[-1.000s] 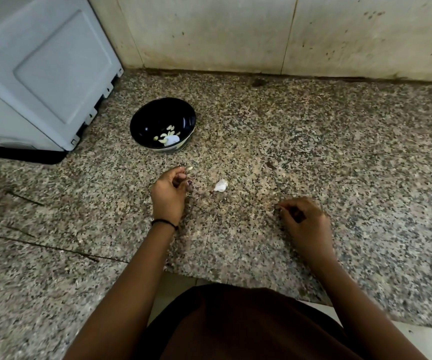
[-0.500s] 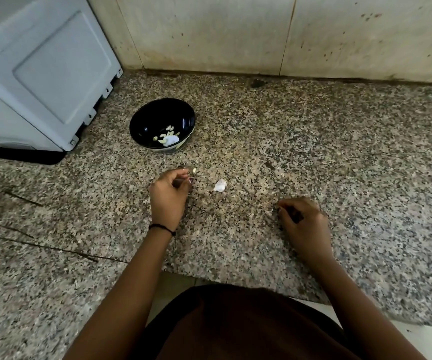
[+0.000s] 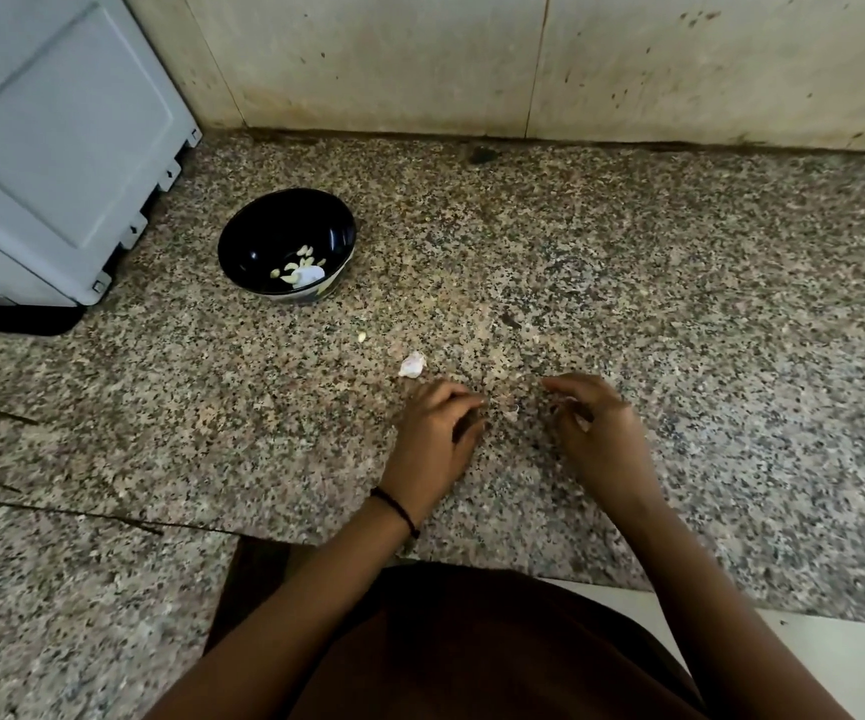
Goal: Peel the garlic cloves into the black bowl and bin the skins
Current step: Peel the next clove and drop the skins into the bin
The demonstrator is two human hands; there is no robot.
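Observation:
The black bowl (image 3: 269, 226) stands on the granite counter at the back left, with several peeled garlic cloves (image 3: 299, 267) in it. One small peeled clove (image 3: 362, 336) lies loose on the counter in front of the bowl. A white unpeeled garlic piece (image 3: 412, 364) lies just beyond my left hand (image 3: 433, 439), whose fingers are loosely curled with nothing visible in them. My right hand (image 3: 599, 433) is curled round pale garlic skins. A scrap of skin (image 3: 511, 412) lies on the counter between my hands.
A pale grey appliance (image 3: 56, 137) fills the back left corner next to the bowl. A stained tiled wall (image 3: 472, 59) runs along the back. The granite counter (image 3: 706, 304) stretches to the right, and its front edge (image 3: 472, 561) is near my body.
My left hand let go of the small clove, which now lies on the counter, and moved right and nearer to me. The right hand shifted slightly left, so the two hands are close together.

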